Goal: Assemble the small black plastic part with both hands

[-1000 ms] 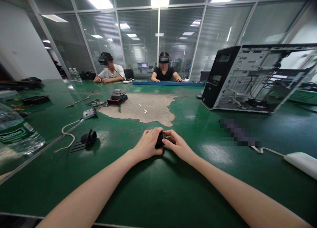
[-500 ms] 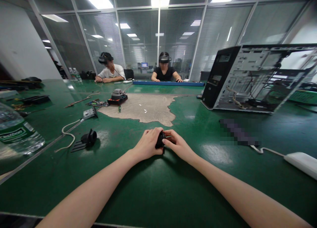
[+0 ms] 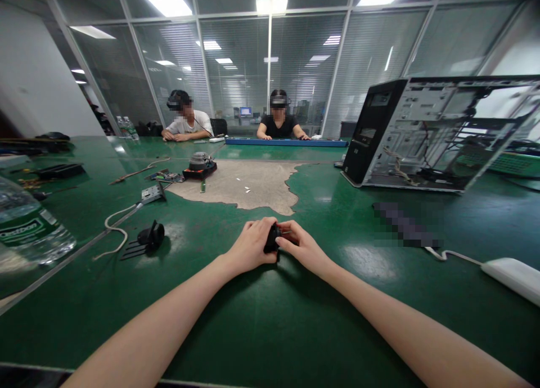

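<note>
A small black part [image 3: 272,240], rounded and dark, is held between my two hands just above the green table [image 3: 261,326]. My left hand [image 3: 252,243] wraps round it from the left, with the thumb underneath. From the other side my right hand [image 3: 304,246] pinches its right end with thumb and fingers. The fingers cover most of the part, so its exact kind does not show. To the left lies a black bracket [image 3: 151,236] with a round collar and flat prongs, touched by neither hand.
An open computer case [image 3: 379,135] stands at right, near a white power strip [image 3: 512,278]. Leftward are a water bottle [image 3: 31,225], a metal bracket with cord [image 3: 152,193] and a black-and-orange device [image 3: 199,166]. Two people sit across the table behind a blue bar [image 3: 287,142].
Almost nothing differs. Both hands keep their hold on the black part in the same place, and the view has shifted very slightly.
</note>
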Demonstrator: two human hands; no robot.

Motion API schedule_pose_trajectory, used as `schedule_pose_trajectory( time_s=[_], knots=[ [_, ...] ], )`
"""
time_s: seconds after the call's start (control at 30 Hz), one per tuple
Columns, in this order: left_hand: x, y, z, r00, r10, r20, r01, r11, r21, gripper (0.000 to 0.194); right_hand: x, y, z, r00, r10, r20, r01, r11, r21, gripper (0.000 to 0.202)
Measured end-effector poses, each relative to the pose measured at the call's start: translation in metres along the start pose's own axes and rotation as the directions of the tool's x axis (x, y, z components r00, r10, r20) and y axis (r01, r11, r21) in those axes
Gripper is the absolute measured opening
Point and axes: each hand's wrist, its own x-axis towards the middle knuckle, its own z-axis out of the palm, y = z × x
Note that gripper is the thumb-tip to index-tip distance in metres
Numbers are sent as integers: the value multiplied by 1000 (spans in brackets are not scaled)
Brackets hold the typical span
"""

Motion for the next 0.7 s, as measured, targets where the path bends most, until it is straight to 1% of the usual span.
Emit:
schedule_pose_trajectory(
  time_s=[0.1, 0.23, 0.4, 0.5, 0.6, 0.7],
  knots=[
    [0, 1, -1, 1000, 2, -1, -2, 1000, 2, 55, -1, -2, 0, 1000, -24, 13, 23, 999, 33, 19],
    [0, 1, -2, 1000, 10, 2, -10, 1000, 4, 54, -1, -3, 0, 999, -26, -22, 27, 998, 53, 14],
    [0, 0, -1, 1000, 14, -5, -14, 1000, 4, 57, 0, 1, 1, 999, -13, -39, 13, 1000, 6, 22],
    [0, 0, -1, 1000, 14, -5, -14, 1000, -2, 58, 0, 0, 1, 1000, 3, -14, -3, 1000, -24, 23],
    [0, 1, -1, 1000, 8, -3, -9, 1000, -1, 57, -1, -3, 0, 1000, -26, -1, 26, 1000, -2, 19],
    [1, 1, 0, 1000, 9, -3, -9, 1000, 4, 56, -1, -4, 0, 997, -66, -35, 67, 998, 11, 14]
  ],
)
